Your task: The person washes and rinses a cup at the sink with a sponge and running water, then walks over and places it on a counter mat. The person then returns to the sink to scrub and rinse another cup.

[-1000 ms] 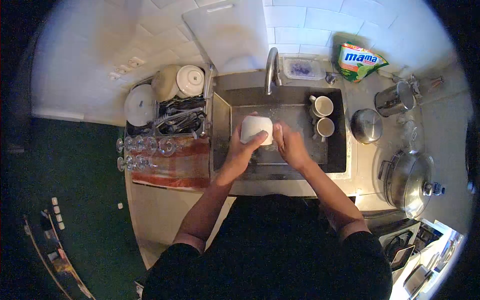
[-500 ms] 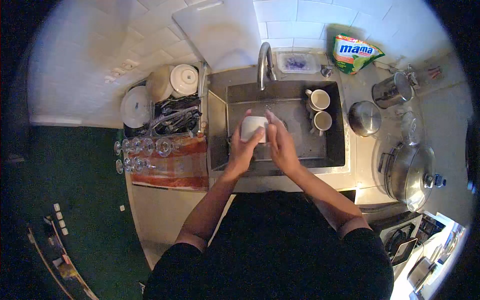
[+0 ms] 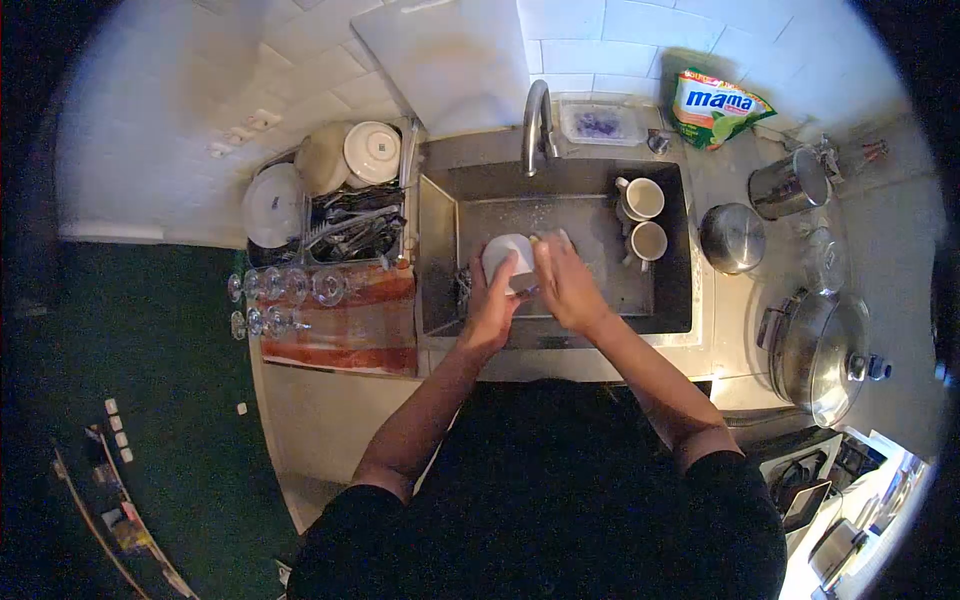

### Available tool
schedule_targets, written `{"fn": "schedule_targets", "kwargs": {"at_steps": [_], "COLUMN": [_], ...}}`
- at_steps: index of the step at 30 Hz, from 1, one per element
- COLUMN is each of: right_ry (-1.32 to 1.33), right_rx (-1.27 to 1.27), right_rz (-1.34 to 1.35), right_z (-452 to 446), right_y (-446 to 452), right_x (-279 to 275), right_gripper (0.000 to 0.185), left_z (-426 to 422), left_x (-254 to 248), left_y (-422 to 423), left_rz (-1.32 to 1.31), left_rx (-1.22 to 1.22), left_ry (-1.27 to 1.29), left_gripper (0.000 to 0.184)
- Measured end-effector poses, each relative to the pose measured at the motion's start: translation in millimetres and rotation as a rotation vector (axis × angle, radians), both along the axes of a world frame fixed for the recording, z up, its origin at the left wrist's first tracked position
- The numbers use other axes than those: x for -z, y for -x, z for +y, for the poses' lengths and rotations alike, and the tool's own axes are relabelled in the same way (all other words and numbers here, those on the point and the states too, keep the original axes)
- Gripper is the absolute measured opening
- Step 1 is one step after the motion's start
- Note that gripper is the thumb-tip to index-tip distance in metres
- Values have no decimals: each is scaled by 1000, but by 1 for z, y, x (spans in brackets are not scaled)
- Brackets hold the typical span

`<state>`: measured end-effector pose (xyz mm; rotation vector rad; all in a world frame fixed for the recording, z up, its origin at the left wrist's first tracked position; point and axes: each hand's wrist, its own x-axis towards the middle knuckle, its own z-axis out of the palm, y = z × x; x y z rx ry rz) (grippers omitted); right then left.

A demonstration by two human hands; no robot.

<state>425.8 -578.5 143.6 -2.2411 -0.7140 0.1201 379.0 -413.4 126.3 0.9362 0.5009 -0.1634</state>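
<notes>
Black sleeves (image 3: 735, 490): short, on the near side of the sink (image 3: 625, 300).
Left hand (image 3: 490, 308): fingers clamped on the white cup (image 3: 507, 255), over the sink.
White cup: held up over the sink, between both hands, a bit blurry.
Right hand (image 3: 572, 288): over the sink, just beside the white cup; too blurry to tell if closed on anything.
Big pot (image 3: 822, 350): shiny, with a lid, on the desk (image 3: 735, 330) right of the sink.
Striped cloth (image 3: 380, 310): red and pale, spread left of the sink.
Glasses (image 3: 328, 286): clear, in two rows, left of the sink.
Two mugs (image 3: 647, 240): inside the sink, close together by the right wall, open tops up.
Small pot (image 3: 733, 238): round and shiny, just right of the sink.
Dish rack (image 3: 409, 175): left of the sink, holding a plate (image 3: 272, 205) and a bowl (image 3: 373, 153).
Tap (image 3: 537, 115): silver and bent, at the back of the sink.
Clear tub (image 3: 600, 124): behind the sink, with purple stuff inside.
Green bag (image 3: 715, 112): behind the sink, off to the right, with "mama" in blue.
</notes>
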Motion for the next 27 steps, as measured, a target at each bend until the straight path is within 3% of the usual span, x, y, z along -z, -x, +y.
{"fn": "schedule_targets", "kwargs": {"at_steps": [3, 5, 8, 11, 14, 17, 19, 20, 23, 26, 27], "right_ry": [-146, -177, -266, -372, -294, -177, -303, -367, -1075, -1171, -1060], "right_rx": [112, 200, 267, 264, 170, 91, 147, 174, 306, 422, 425], "right_rz": [287, 634, 595, 897, 1149, 1117, 1178, 1207, 1340, 1060, 973], "right_z": [-1, -2, -4, -11, -22, -32, -34, -34, -11, 1, 1], "right_y": [-1, -12, -18, -23, -29, -29, -27, -24, -9, 1, 0], "right_x": [1, -37, -8, -12, -10, -39, -35, -31, -1, -1, -8], "right_gripper": [43, 50, 66, 76, 67, 60, 54, 51, 45, 40, 39], "left_z": [-5, 4, 4, 4, 3, 7, 8, 7, 5, -3, -10], "left_x": [-33, -32, -32, -41, -57, -71, -75, -75, -68, -46, -45], "left_y": [3, 2, 3, -1, -8, -14, -15, -15, -16, -18, -18], "left_rz": [-120, -238, -499, -580, -679, -723, -723, -702, -675, -663, -620], "left_rx": [101, 250, 277, 333, 371, 401, 380, 359, 276, 165, 138], "left_ry": [-343, -589, -827, -775, -849, -926, -1058, -1016, -846, -585, -490], "left_gripper": [75, 86, 98, 100, 94, 95, 97, 98, 96, 88, 86]}}
